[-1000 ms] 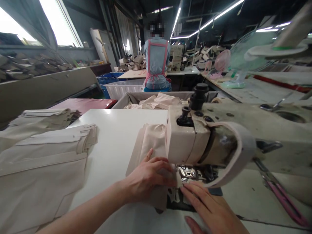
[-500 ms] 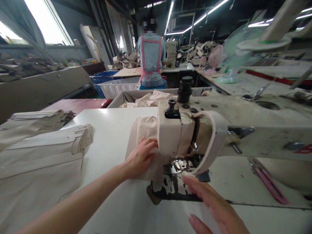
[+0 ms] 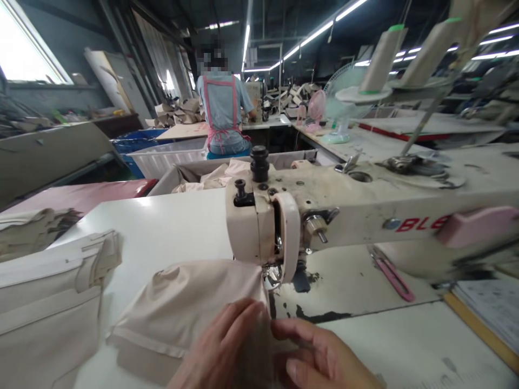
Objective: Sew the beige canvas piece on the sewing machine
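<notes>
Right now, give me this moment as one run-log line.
left hand: flat on beige fabric piece | right hand: pinching fabric edge | fabric: at presser foot of sewing machine

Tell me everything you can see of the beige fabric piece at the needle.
The beige fabric piece is soft, plain cloth, folded and bunched, with a stitched band along its lower left edge. It lies on the white table, its right corner under the sewing machine head. The left hand presses on it; the right hand pinches its edge.

"BLE" (red) on sewing machine (image 3: 365, 208)
</notes>
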Available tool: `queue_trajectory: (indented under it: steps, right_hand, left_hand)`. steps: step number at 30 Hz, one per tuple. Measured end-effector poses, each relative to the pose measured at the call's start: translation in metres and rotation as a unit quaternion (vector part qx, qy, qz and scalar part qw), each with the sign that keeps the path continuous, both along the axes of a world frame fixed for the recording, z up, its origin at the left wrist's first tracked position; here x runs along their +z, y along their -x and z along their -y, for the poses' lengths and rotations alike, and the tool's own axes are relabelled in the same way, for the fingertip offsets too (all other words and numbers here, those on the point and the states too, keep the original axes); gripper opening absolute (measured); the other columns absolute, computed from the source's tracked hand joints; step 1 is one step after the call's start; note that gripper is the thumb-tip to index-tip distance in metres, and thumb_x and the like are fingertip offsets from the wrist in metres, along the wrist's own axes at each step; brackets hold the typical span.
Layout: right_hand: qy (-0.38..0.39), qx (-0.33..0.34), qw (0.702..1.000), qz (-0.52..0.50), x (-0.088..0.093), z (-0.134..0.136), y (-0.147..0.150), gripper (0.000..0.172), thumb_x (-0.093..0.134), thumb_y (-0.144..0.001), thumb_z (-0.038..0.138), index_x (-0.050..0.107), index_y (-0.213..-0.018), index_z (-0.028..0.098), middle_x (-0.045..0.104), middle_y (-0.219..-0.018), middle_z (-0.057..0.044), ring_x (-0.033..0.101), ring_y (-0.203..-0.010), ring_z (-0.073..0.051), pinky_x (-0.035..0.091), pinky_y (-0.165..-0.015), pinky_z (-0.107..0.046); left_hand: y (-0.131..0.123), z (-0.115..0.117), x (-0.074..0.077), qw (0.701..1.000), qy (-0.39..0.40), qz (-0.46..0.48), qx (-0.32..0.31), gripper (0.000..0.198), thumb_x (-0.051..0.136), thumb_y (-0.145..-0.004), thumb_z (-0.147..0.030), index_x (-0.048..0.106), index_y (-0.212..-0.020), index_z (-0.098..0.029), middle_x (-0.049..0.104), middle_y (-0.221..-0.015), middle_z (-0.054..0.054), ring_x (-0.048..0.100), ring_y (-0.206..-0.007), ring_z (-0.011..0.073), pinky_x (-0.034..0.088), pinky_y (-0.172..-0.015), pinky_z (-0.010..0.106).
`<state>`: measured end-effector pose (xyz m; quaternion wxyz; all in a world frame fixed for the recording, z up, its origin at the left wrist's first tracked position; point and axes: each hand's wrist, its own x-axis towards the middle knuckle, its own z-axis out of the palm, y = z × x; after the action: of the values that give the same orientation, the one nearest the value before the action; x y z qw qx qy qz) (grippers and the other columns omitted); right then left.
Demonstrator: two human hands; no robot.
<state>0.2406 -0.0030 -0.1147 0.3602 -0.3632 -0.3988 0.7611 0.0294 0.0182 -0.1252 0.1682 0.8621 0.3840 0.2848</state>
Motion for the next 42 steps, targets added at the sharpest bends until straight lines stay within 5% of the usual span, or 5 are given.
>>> queue_trajectory:
  steps: [5,18,29,36,42]
  right_hand:
    - [-0.023,-0.147,0.989,0.023,-0.008,-0.018,0.006,0.045,0.076,-0.07,0.023,0.051,-0.107,0.022,0.072,-0.092,-0.003,0.072,-0.069,-0.015,0.056,-0.068,-0.027]
    - [-0.044,-0.146,0.984,0.093,-0.015,-0.036,0.013,0.041,0.071,-0.077,0.038,0.046,-0.106,0.023,0.075,-0.086,-0.002,0.074,-0.073,-0.024,0.06,-0.062,-0.033]
    - [-0.129,-0.176,0.95,0.222,-0.012,-0.033,0.013,0.032,0.062,-0.075,0.022,0.053,-0.105,0.021,0.07,-0.081,-0.003,0.071,-0.076,-0.026,0.057,-0.067,-0.037]
    - [-0.489,-0.063,0.719,0.49,-0.013,-0.014,0.008,0.045,0.056,-0.073,0.003,0.065,-0.116,0.015,0.066,-0.12,-0.011,0.057,-0.111,-0.03,0.048,-0.097,-0.042]
    - [-0.555,0.008,0.656,0.512,-0.009,-0.027,-0.004,0.053,0.052,-0.075,0.003,0.058,-0.127,0.011,0.059,-0.134,-0.01,0.056,-0.117,-0.029,0.046,-0.102,-0.043]
  left_hand:
    - [-0.011,-0.012,0.008,0.996,0.061,0.032,0.058,0.043,0.047,-0.088,-0.016,0.041,-0.13,-0.026,0.066,-0.101,0.004,0.066,-0.082,0.0157,0.057,-0.074,0.023]
    - [-0.023,-0.024,0.012,0.995,0.094,0.027,0.024,0.034,0.042,-0.094,-0.022,0.056,-0.124,-0.024,0.067,-0.101,0.007,0.068,-0.086,0.0164,0.054,-0.073,0.021]
    - [-0.031,-0.064,0.019,0.976,0.213,-0.001,0.037,0.011,0.052,-0.082,-0.02,0.057,-0.073,-0.017,0.055,-0.063,-0.002,0.05,-0.058,0.0117,0.038,-0.053,0.018]
    - [-0.038,-0.062,0.014,0.975,0.165,0.006,0.149,0.016,0.052,-0.075,-0.016,0.048,-0.059,-0.017,0.049,-0.055,-0.003,0.044,-0.053,0.0108,0.033,-0.052,0.019]
    - [-0.045,-0.069,0.013,0.972,0.145,-0.007,0.185,0.013,0.049,-0.069,-0.01,0.048,-0.058,-0.017,0.05,-0.053,-0.001,0.045,-0.052,0.0124,0.031,-0.052,0.022]
